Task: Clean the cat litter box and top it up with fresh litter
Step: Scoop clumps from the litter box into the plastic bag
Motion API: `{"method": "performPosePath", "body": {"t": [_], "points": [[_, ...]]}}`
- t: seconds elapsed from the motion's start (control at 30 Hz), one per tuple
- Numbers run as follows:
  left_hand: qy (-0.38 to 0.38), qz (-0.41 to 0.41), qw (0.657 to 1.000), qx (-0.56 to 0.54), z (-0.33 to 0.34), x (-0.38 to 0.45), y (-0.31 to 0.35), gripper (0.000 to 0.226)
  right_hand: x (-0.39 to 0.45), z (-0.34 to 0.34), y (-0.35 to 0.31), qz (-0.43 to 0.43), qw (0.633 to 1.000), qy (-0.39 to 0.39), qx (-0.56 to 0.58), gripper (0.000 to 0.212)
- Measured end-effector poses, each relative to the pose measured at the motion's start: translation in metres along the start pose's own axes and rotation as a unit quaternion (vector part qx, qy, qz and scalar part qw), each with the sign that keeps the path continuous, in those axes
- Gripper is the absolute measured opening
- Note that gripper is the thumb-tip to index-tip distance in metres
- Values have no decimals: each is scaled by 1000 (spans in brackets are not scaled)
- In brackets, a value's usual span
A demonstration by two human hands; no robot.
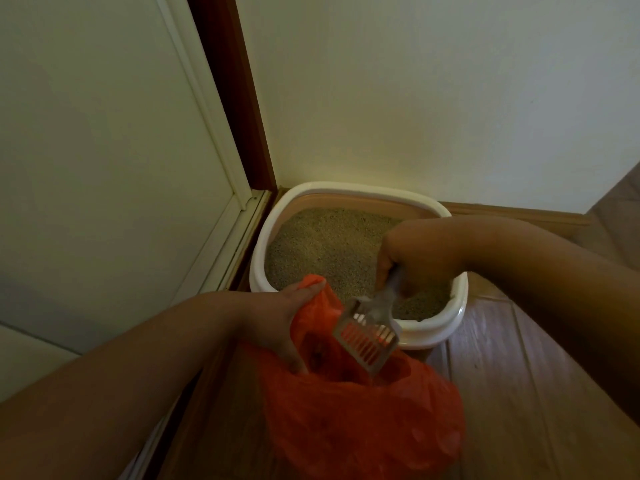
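Right hand [420,258] clamped around handle of slotted scoop [367,336], tipped down into mouth of orange bag [360,420]. Left hand [287,323] pinching bag's rim, thumb on top. Litter box [429,329] in wall corner on wooden floor [519,393], just behind bag, holding tan litter [322,244].

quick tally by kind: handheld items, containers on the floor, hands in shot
Handheld items: 2, the orange bag and the slotted scoop
Floor containers: 1, the litter box
Hands: 2, left hand and right hand
Total: 5
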State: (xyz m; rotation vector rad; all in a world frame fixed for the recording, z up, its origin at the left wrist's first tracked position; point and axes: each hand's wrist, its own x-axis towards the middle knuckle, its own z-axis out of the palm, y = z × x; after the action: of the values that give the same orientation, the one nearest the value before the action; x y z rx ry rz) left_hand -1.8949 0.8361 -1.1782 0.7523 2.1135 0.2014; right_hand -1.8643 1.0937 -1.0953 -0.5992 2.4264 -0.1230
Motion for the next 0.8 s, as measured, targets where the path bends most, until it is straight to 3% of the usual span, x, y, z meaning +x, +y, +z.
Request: {"method": "performPosePath", "body": {"t": [0.27, 0.53, 0.8], "points": [[10, -21, 1000, 3, -3, -2, -3, 146, -8, -6, 23, 47, 992, 66, 102, 33], [5, -54, 998, 25, -2, -5, -7, 141, -23, -14, 81, 118, 943, 208, 234, 23], [27, -43, 999, 18, 0, 0, -8, 142, -19, 17, 102, 98, 918, 196, 330, 30]]}}
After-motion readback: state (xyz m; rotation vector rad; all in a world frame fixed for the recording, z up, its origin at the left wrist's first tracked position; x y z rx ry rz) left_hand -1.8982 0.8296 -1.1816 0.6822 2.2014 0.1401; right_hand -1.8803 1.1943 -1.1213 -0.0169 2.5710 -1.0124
